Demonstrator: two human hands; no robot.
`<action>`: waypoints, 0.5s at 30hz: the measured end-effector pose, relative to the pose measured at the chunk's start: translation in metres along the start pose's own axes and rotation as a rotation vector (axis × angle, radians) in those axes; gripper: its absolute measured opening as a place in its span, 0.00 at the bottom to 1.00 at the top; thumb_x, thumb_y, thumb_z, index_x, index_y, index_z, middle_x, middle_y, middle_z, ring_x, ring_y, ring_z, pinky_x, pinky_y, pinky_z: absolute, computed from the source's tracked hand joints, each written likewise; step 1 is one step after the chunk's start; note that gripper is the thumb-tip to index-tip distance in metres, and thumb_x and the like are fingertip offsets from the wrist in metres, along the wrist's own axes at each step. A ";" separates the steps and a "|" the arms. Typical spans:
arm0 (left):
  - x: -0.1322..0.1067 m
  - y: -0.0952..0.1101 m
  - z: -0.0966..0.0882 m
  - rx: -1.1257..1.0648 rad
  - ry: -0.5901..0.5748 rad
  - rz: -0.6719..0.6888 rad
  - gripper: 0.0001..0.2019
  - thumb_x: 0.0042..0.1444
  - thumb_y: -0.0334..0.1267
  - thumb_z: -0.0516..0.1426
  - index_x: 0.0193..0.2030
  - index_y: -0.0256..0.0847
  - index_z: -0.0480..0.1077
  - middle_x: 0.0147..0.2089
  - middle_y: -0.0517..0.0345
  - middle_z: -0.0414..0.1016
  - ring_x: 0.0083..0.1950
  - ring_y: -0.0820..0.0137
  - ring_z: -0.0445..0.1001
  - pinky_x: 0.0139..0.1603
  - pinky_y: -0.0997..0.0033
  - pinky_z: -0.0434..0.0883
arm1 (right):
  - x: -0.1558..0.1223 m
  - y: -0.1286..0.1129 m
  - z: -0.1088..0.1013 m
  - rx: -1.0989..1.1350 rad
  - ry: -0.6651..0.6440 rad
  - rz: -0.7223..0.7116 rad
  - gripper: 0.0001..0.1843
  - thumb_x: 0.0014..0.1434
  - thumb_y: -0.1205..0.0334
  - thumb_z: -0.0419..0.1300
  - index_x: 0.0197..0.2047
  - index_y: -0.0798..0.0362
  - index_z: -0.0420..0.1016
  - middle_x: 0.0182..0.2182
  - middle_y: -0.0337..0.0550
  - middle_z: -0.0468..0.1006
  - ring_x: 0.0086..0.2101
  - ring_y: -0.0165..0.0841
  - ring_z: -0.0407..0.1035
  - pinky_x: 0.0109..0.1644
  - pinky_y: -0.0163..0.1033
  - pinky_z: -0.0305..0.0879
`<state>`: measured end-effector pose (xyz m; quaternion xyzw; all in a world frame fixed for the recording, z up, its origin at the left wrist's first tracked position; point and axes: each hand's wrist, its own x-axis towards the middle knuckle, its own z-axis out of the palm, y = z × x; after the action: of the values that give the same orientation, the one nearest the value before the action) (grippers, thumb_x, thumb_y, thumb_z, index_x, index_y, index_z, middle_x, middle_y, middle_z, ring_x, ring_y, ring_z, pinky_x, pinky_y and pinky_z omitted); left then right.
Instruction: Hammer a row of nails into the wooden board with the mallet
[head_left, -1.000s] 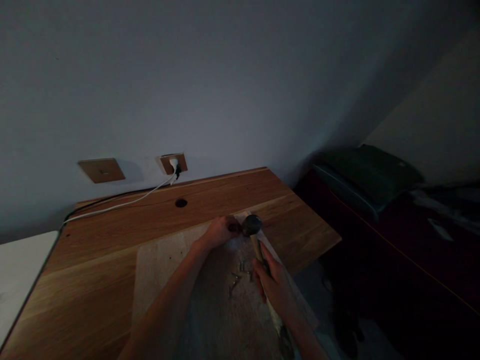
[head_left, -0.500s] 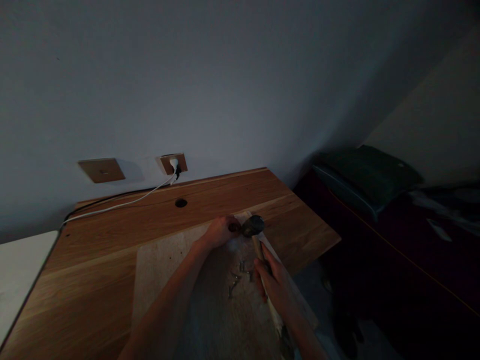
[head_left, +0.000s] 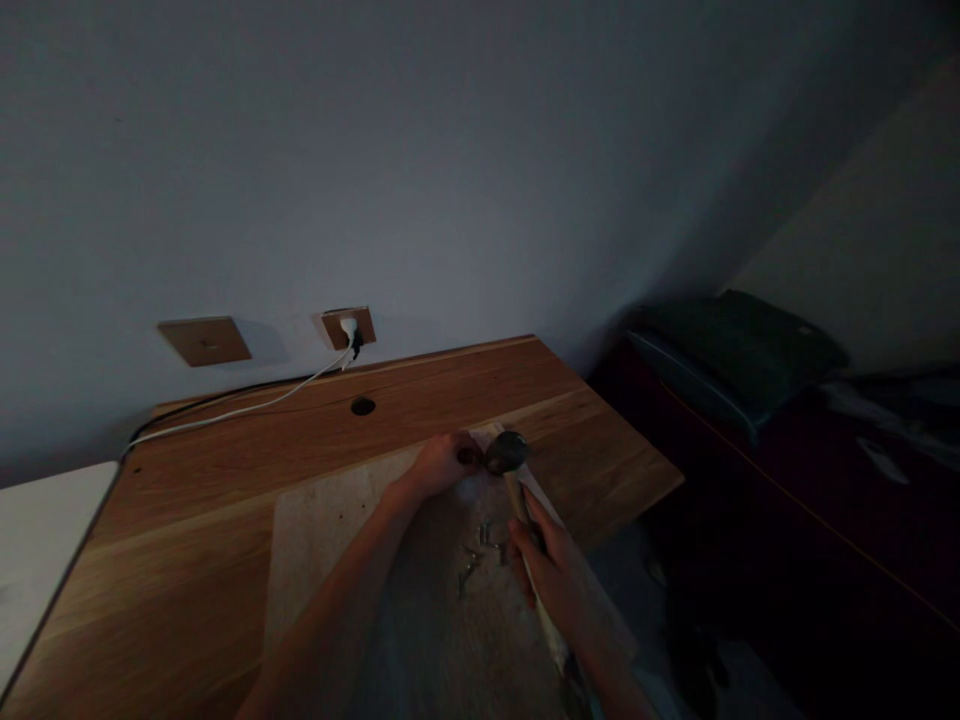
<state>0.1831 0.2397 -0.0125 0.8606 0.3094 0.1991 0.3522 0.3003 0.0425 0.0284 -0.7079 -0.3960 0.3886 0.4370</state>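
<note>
Big grey wall (head_left: 480,190) behind, and up against it the wooden bench (head_left: 195,550), back edge running along its foot. On the bench sits a pale board (head_left: 450,650), its far right corner short of that back edge, and here's the action! In comes the hammer (head_left: 507,453), slanting along the board's right edge, dark head up by the far right corner. It's the right hand (head_left: 553,568) wrapped round the handle; the left hand (head_left: 442,464), apart from it, curls just beside the head, too dark to tell what it pinches, if anything. Nearer the right edge than the left, small metal pieces (head_left: 482,534) lie scattered.
</note>
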 end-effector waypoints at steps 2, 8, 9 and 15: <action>0.000 0.001 -0.001 0.007 -0.007 -0.009 0.10 0.51 0.28 0.62 0.39 0.41 0.81 0.39 0.58 0.82 0.38 0.70 0.78 0.41 0.75 0.69 | 0.000 0.003 -0.002 0.006 0.006 -0.014 0.37 0.65 0.47 0.52 0.72 0.55 0.59 0.19 0.31 0.68 0.14 0.27 0.56 0.15 0.32 0.56; 0.001 0.001 -0.001 0.033 -0.017 -0.028 0.11 0.50 0.30 0.61 0.40 0.41 0.81 0.40 0.58 0.82 0.40 0.68 0.79 0.42 0.75 0.71 | 0.001 0.008 -0.007 -0.069 -0.018 0.016 0.36 0.65 0.47 0.51 0.72 0.56 0.61 0.17 0.33 0.66 0.15 0.31 0.58 0.18 0.34 0.56; 0.001 0.001 -0.001 0.037 -0.021 -0.032 0.11 0.51 0.30 0.61 0.41 0.42 0.81 0.40 0.58 0.82 0.40 0.68 0.79 0.42 0.74 0.71 | 0.001 0.009 -0.007 -0.065 -0.014 0.022 0.37 0.65 0.47 0.51 0.72 0.56 0.60 0.17 0.33 0.67 0.15 0.31 0.58 0.18 0.34 0.56; 0.001 0.003 -0.002 0.075 -0.042 -0.050 0.13 0.50 0.31 0.61 0.42 0.42 0.81 0.41 0.57 0.82 0.41 0.67 0.79 0.43 0.73 0.71 | -0.001 0.012 -0.004 -0.073 -0.008 0.019 0.40 0.64 0.44 0.50 0.73 0.58 0.58 0.16 0.32 0.64 0.15 0.32 0.58 0.18 0.36 0.57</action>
<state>0.1843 0.2394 -0.0088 0.8691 0.3306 0.1602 0.3312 0.3067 0.0369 0.0188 -0.7257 -0.4050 0.3806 0.4056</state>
